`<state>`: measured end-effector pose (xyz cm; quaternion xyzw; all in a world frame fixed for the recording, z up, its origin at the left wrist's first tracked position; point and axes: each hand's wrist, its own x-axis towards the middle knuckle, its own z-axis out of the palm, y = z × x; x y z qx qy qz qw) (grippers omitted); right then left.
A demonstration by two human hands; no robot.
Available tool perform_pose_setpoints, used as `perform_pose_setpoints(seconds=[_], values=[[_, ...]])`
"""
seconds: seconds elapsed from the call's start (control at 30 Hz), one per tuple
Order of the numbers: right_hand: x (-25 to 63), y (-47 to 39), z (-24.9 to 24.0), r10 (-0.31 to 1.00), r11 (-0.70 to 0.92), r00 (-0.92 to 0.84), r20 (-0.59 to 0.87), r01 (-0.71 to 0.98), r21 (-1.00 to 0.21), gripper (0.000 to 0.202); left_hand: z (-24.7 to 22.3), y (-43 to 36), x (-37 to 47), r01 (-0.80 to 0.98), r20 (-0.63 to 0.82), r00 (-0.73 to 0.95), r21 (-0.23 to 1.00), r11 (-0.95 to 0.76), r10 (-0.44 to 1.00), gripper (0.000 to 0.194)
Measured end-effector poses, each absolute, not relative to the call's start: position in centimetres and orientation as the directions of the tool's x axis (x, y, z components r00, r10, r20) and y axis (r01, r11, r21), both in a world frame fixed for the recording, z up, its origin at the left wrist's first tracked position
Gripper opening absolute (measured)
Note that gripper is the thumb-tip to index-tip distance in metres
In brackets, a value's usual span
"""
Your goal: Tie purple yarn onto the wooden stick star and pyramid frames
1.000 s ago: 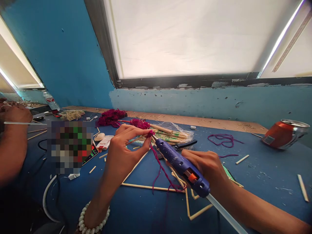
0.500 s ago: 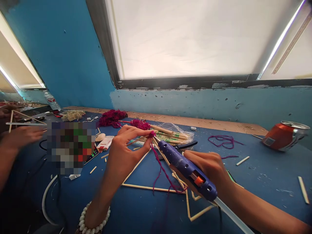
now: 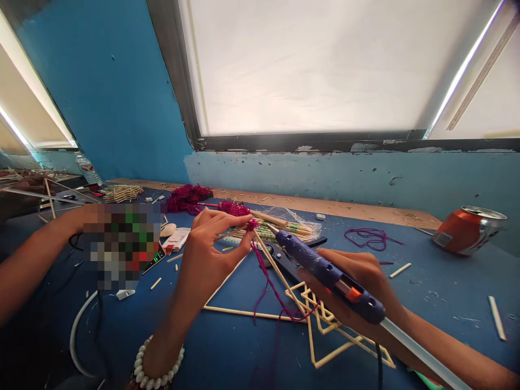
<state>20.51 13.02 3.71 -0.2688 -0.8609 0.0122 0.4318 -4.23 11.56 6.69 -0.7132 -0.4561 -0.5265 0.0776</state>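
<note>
Between thumb and fingers, my left hand [image 3: 215, 244] pinches the magenta yarn knot [image 3: 252, 223] at the top corner of a wooden stick frame [image 3: 255, 314]. Strands of purple yarn [image 3: 270, 281] dangle from the knot. My right hand [image 3: 357, 281] is wrapped round a blue glue gun [image 3: 329, 271] with a clear glue stick in its back end. The gun's nozzle points at the knot, a short gap to its right. Below my right hand lie more joined sticks [image 3: 333, 357].
An orange can [image 3: 467, 230] stands at the right near loose purple yarn [image 3: 371, 238]. Behind the hands are magenta yarn [image 3: 189, 197] and bundled sticks [image 3: 292, 230]. Another person's arm [image 3: 40, 254] reaches in from the left, near a water bottle [image 3: 87, 169].
My right hand and the glue gun have moved right, away from the knot. My left hand keeps its pinch. The other person's arm has reached further right.
</note>
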Motion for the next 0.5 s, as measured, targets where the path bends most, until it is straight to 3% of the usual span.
perform_pose_setpoints(seconds=[0.2, 0.4, 0.5], values=[[20.2, 13.0, 4.2, 0.468, 0.863, -0.452, 0.759, 0.418, -0.284, 0.030, 6.7, 11.5, -4.4, 0.804, 0.817, 0.091, 0.277, -0.526, 0.569, 0.039], [19.8, 13.0, 4.8, 0.393, 0.897, -0.288, 0.874, 0.329, -0.295, 0.033, 7.3, 11.1, -4.2, 0.802, 0.826, 0.012, 0.329, -0.499, 0.563, 0.012], [19.8, 13.3, 4.6, 0.406, 0.898, -0.300, 0.863, 0.308, -0.315, 0.032, 7.5, 11.1, -4.2, 0.803, 0.822, 0.017, 0.328, -0.498, 0.569, 0.009]])
